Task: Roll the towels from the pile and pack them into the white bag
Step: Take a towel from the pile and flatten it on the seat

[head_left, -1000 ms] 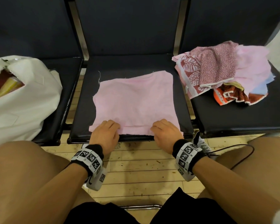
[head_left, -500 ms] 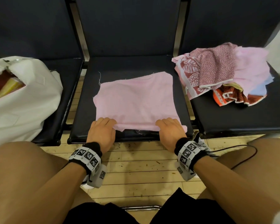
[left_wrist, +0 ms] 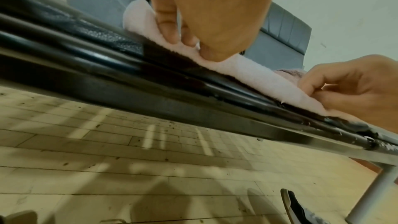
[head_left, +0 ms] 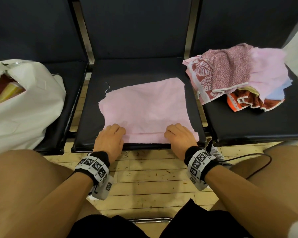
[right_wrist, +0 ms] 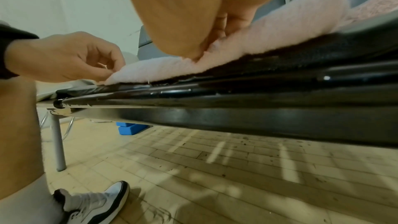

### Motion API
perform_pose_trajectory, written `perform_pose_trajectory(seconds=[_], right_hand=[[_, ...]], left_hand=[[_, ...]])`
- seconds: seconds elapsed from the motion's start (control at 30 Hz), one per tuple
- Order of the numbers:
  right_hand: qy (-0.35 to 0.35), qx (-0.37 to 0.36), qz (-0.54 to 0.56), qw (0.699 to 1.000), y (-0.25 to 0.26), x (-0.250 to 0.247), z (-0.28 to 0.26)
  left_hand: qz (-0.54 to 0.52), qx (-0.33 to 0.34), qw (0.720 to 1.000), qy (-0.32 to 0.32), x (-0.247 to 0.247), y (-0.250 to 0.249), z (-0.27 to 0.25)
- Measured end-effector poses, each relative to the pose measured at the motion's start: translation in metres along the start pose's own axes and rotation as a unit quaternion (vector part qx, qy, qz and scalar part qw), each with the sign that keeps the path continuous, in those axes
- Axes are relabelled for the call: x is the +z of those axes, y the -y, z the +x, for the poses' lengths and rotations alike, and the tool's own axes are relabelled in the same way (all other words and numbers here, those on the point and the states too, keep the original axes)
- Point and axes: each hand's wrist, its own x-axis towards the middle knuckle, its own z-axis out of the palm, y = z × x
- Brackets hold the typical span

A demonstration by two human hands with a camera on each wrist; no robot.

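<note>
A pale pink towel (head_left: 144,107) lies flat on the middle black seat (head_left: 138,69), its near edge turned over into a narrow fold (head_left: 144,137). My left hand (head_left: 110,136) pinches the fold at the towel's left near corner, seen close in the left wrist view as fingers (left_wrist: 170,28) curled on pink cloth (left_wrist: 254,72). My right hand (head_left: 179,134) pinches the fold near the right corner; the right wrist view shows its fingertips (right_wrist: 215,40) on the towel (right_wrist: 280,28). The white bag (head_left: 24,107) sits on the left seat, open, with coloured cloth inside. The pile of towels (head_left: 239,74) lies on the right seat.
Three black seats stand in a row with metal bars between them. Pale wood flooring (head_left: 144,186) runs beneath. My bare knees flank the near edge. A sneaker (right_wrist: 94,202) and a cable (head_left: 258,170) are on the floor; blue blocks (right_wrist: 131,128) lie under the bench.
Both hands lifted the towel's near edge and turned it forward; the edge now lies as a narrow fold, with the fingers curled on it.
</note>
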Motion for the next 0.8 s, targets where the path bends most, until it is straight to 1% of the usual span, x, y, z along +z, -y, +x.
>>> perform_pose_trajectory(seconds=[0.1,0.23,0.3,0.4,0.5,0.57,0.63,0.7,0.8], right_hand=[[0.021,0.016,0.03,0.999,0.007,0.003,-0.005],[0.016,0.03,0.03,0.999,0.01,0.005,-0.011],[0.011,0.047,0.024,0.999,0.006,0.007,-0.012],[-0.002,0.059,0.038,0.998,0.004,0.008,-0.013],[-0.025,0.068,0.058,0.996,0.002,0.006,-0.015],[-0.023,0.077,0.07,0.994,0.0,0.005,-0.015],[-0.006,0.076,0.07,0.995,-0.003,0.005,-0.015],[0.004,0.077,0.064,0.995,-0.006,0.007,-0.014],[0.001,0.096,0.082,0.992,-0.012,0.009,-0.011]], left_hand=[[-0.007,0.018,1.0,0.008,0.003,-0.002,-0.004],[0.006,0.023,1.0,0.017,0.005,0.002,-0.007],[0.022,0.014,0.999,0.024,0.006,0.003,-0.007],[0.026,-0.006,1.0,0.013,0.006,0.003,-0.006],[0.019,-0.006,1.0,0.011,0.004,0.004,-0.004],[0.011,-0.011,0.999,0.028,0.004,0.004,-0.003],[0.008,-0.02,0.999,0.047,0.002,0.002,-0.003],[-0.01,-0.019,0.999,0.035,0.0,0.003,-0.003],[-0.024,-0.01,1.0,0.006,0.002,0.007,-0.002]])
